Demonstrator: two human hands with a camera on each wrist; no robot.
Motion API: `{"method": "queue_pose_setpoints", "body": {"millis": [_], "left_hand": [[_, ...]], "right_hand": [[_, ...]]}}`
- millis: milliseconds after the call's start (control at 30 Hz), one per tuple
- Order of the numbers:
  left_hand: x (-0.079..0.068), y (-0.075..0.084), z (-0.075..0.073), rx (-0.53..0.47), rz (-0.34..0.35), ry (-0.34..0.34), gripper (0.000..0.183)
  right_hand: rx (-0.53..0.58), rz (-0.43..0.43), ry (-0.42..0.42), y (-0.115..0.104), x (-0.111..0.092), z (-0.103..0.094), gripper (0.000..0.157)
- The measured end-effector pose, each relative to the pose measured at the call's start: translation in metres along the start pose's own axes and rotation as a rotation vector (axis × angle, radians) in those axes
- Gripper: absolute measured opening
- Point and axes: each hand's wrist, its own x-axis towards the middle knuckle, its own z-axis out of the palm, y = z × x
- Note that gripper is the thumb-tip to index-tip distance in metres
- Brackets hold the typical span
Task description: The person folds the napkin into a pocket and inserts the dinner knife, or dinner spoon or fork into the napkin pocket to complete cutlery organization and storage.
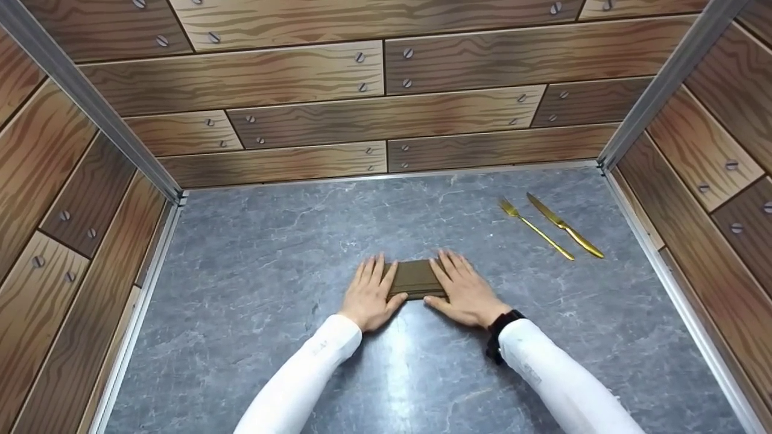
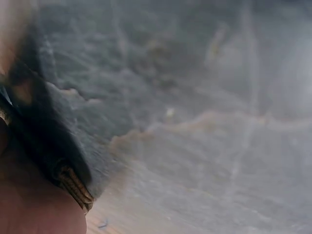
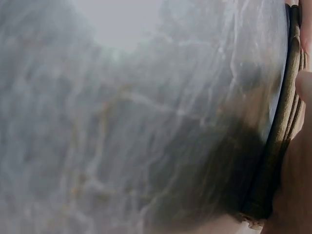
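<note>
A folded olive-brown cloth (image 1: 415,278) lies flat on the grey marbled tabletop between the two hands in the head view. My left hand (image 1: 368,298) rests on its left end, fingers straight and pointing away, thumb along the near edge. On the right end lies my right hand (image 1: 467,295), fingers extended and spread, thumb also by the near edge. The right wrist view shows the stacked folds of the cloth (image 3: 280,131) along the right side. Only a dark corner of the cloth (image 2: 75,187) appears in the left wrist view. The ends under the hands are hidden.
A gold fork (image 1: 537,230) and a gold knife (image 1: 564,225) lie side by side at the back right of the tabletop (image 1: 253,259). Wood-patterned panels (image 1: 301,72) enclose the back and both sides, with metal rails (image 1: 675,289) along the edges.
</note>
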Motion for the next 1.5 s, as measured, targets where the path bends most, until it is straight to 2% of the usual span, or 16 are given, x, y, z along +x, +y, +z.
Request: {"method": "queue_pose_setpoints", "body": {"millis": [267, 400, 600, 767, 933, 1033, 1233, 1367, 1500], "left_hand": [[-0.002, 0.000, 0.000, 0.015, -0.029, -0.045, 0.078], [-0.001, 0.000, -0.001, 0.028, -0.027, -0.040, 0.077], [0.005, 0.001, -0.003, 0.010, -0.003, -0.010, 0.076], [0.009, -0.004, 0.001, 0.053, 0.032, -0.022, 0.076], [0.004, -0.015, -0.001, 0.081, 0.084, -0.042, 0.073], [-0.001, -0.024, -0.005, 0.046, 0.127, -0.060, 0.068], [-0.012, -0.039, -0.021, -0.121, 0.215, -0.052, 0.059], [-0.015, -0.044, -0.026, -0.182, 0.223, -0.029, 0.054], [-0.014, -0.044, -0.029, -0.189, 0.217, -0.021, 0.049]], "right_hand": [[-0.039, -0.006, -0.007, -0.005, 0.000, 0.002, 0.085], [-0.045, -0.013, -0.008, -0.004, 0.001, 0.000, 0.084], [-0.061, -0.011, 0.003, 0.006, 0.003, 0.004, 0.085], [-0.058, -0.013, 0.008, 0.012, 0.003, 0.006, 0.086], [-0.061, -0.008, 0.007, 0.017, -0.001, 0.000, 0.086], [-0.056, 0.001, -0.007, 0.021, -0.004, -0.005, 0.086], [-0.059, -0.004, -0.007, 0.027, -0.008, -0.007, 0.086], [-0.077, 0.014, -0.013, 0.025, -0.007, -0.007, 0.086], [-0.125, 0.029, -0.026, 0.016, -0.004, -0.009, 0.086]]}}
